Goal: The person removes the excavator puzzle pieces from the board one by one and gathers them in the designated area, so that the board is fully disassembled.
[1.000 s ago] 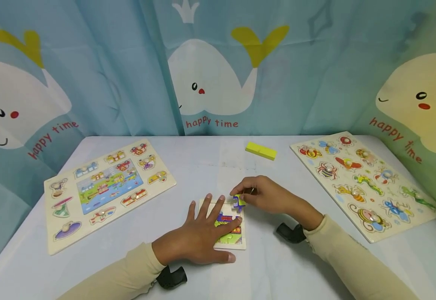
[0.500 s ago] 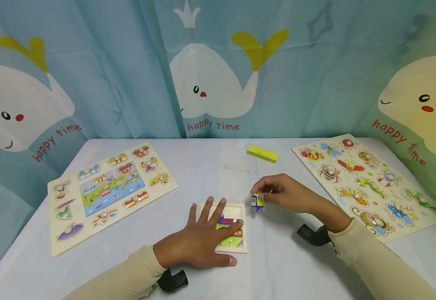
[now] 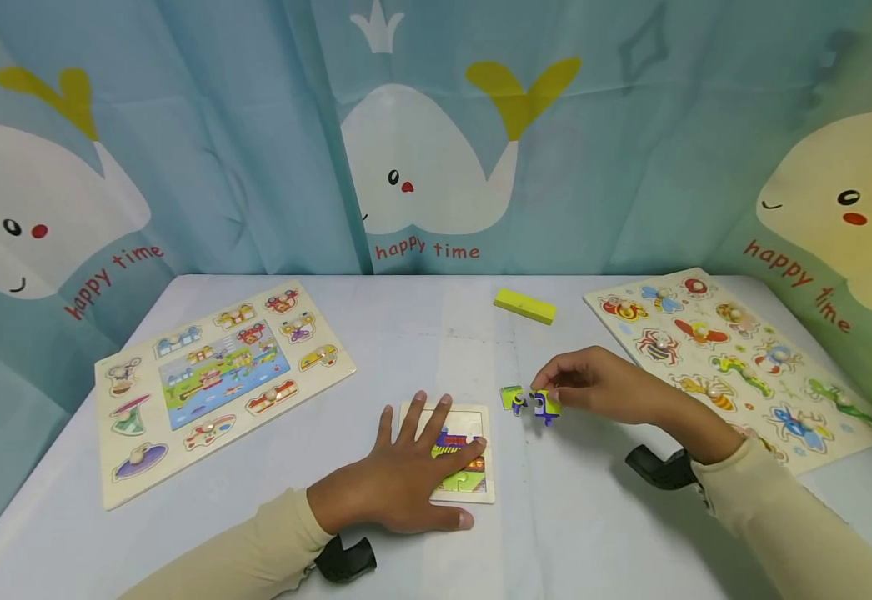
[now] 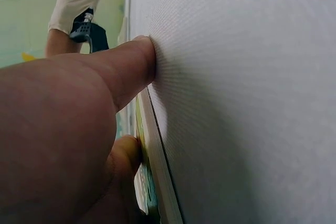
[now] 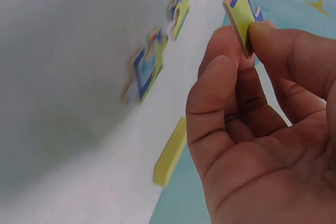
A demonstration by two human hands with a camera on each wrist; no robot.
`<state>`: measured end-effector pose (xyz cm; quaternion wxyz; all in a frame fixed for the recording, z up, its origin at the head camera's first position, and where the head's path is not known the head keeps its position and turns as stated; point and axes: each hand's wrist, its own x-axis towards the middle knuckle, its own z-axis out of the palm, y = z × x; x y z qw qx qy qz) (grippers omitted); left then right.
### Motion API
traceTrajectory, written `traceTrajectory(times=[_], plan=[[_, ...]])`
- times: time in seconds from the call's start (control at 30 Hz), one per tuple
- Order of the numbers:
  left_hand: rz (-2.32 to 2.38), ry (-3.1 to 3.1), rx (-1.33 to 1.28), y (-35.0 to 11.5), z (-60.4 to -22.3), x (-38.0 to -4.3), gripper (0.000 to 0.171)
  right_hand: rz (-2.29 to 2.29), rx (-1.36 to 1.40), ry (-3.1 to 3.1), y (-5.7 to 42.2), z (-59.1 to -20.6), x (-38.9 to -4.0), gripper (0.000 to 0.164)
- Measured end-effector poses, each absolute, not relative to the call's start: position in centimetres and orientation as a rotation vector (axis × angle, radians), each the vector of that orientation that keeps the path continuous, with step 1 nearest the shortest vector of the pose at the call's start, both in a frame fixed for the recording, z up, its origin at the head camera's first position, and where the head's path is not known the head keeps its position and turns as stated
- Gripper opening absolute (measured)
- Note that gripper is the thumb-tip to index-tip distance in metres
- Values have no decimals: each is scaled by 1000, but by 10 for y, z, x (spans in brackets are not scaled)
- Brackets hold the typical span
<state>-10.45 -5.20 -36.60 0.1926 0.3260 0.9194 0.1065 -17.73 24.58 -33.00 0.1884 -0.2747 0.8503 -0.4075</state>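
Plainly lobed puzzle piece [image 5: 242, 15] in right grip [image 3: 597, 386].

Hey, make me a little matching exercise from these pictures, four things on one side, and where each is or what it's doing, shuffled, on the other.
Column one
1. Left hand
2. Right hand
3. Yellow block
4. Insect board

Column two
A. Along the right side of the table
B. Pinching a puzzle piece
C. Spread over the small puzzle tray
D. Lying by itself toward the back of the table

Right pairs
1-C, 2-B, 3-D, 4-A
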Motion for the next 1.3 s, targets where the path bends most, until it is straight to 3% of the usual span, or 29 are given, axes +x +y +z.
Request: traceTrajectory(times=[0.73, 1.3], plan=[[308, 2570, 926, -52, -367, -106, 77, -1070, -617, 2402, 291, -337, -191, 13], [330, 2557, 915, -53, -366, -105, 77, -817, -620, 2637, 282, -342, -193, 15]])
